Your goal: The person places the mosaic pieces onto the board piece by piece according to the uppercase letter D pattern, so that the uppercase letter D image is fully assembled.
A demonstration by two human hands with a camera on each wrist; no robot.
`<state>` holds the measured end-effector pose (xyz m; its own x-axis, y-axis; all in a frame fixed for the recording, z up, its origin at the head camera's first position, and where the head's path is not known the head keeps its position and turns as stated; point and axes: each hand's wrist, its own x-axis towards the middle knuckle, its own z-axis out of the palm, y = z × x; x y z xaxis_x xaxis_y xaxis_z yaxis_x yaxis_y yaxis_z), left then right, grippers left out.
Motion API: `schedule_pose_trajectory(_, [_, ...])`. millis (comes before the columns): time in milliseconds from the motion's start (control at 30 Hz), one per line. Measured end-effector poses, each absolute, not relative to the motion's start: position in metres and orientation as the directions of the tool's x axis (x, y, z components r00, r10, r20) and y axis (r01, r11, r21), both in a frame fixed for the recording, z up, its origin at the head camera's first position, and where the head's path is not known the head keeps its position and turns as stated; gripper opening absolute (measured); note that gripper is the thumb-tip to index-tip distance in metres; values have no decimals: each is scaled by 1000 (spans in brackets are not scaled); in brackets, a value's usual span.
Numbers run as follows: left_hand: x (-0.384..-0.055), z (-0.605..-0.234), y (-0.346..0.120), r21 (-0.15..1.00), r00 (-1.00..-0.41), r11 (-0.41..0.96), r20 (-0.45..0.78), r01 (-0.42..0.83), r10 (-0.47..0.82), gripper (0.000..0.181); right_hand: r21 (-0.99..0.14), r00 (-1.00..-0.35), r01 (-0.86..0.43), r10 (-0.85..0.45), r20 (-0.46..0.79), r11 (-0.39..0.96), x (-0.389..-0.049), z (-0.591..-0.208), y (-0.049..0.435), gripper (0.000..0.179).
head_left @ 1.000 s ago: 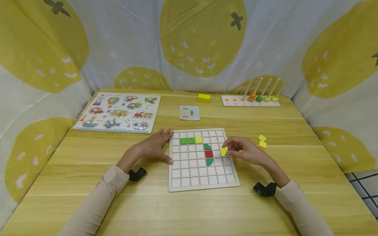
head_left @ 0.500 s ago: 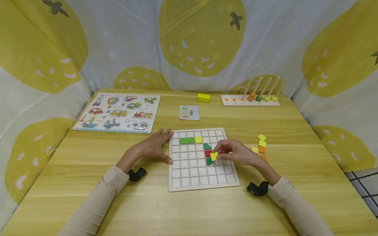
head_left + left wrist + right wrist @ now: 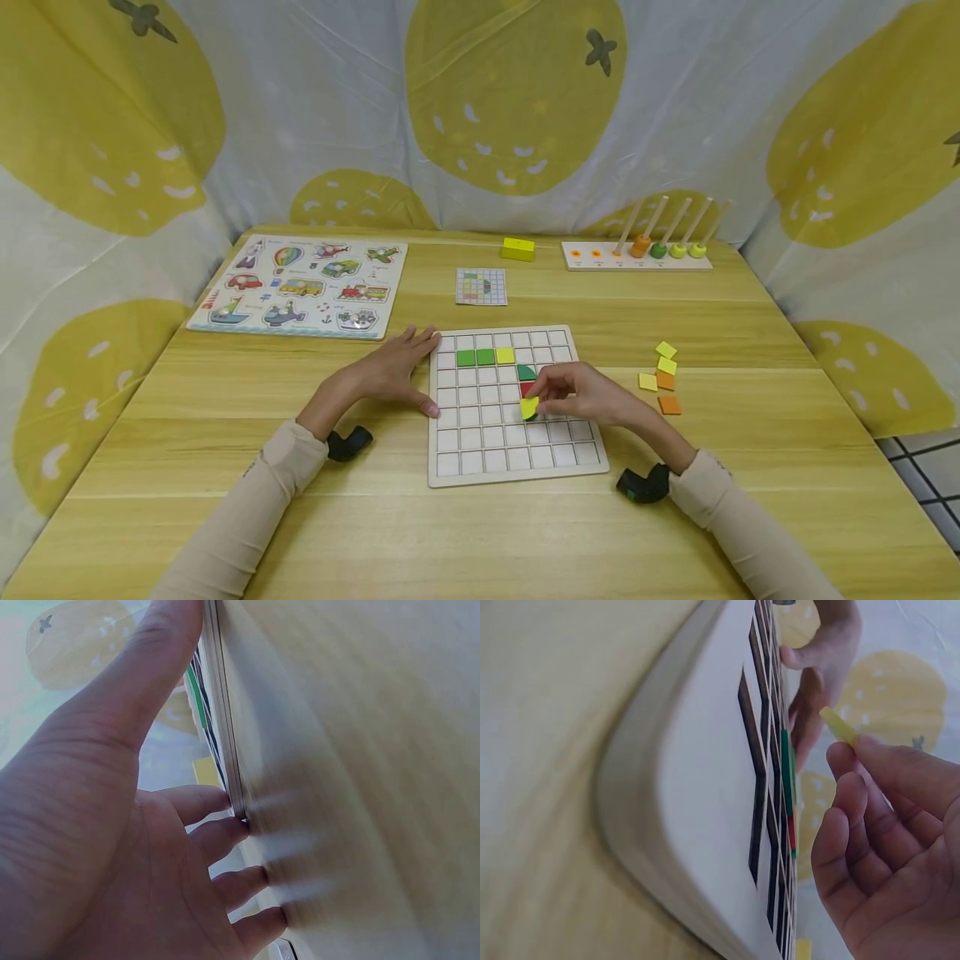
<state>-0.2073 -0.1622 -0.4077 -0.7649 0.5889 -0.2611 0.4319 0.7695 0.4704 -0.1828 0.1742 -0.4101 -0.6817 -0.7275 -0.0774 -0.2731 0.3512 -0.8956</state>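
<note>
Toward the far left of the wooden worktop (image 3: 360, 533) lies a white puzzle board (image 3: 311, 329) with coloured vehicle pictures. Nearer the person, the left hand (image 3: 392, 372) has its thumb and fingers spread wide, resting against the left edge and top-left corner of a pale wooden grid board (image 3: 517, 478) rather than gripping it. In the grid's second row from the far side, two green square tiles (image 3: 466, 358) fill the second and third cells, and a yellow square tile (image 3: 505, 356) the fourth. Beyond the grid are a small printed pattern card (image 3: 481, 287) and, slightly right, a yellow rectangular block (image 3: 517, 249). Down the fifth column come a green round-edged piece (image 3: 527, 372) and a partly covered red square tile (image 3: 527, 389). A flat yellow piece (image 3: 528, 407) is pinched between the thumb and fingertips of the right hand (image 3: 582, 392), above the board near these. Farther back stands a pale wooden peg rack (image 3: 588, 265) with coloured rings. Rightmost, three loose yellow tiles (image 3: 647, 382) and two orange tiles (image 3: 670, 406) lie on the worktop.
</note>
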Motion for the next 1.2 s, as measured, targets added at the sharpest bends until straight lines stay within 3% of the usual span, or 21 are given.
schedule_pose_trajectory(800, [-208,-408,-162,465,-766,772,-261,434,588,120,-865,-612,-336,-784,-100,373,-173,-415,158,11])
schedule_pose_trajectory(1200, [-207,-408,-163,470,-765,767,-255,436,591,119,-822,-627,-382,-772,-105,422,-168,-412,153,10])
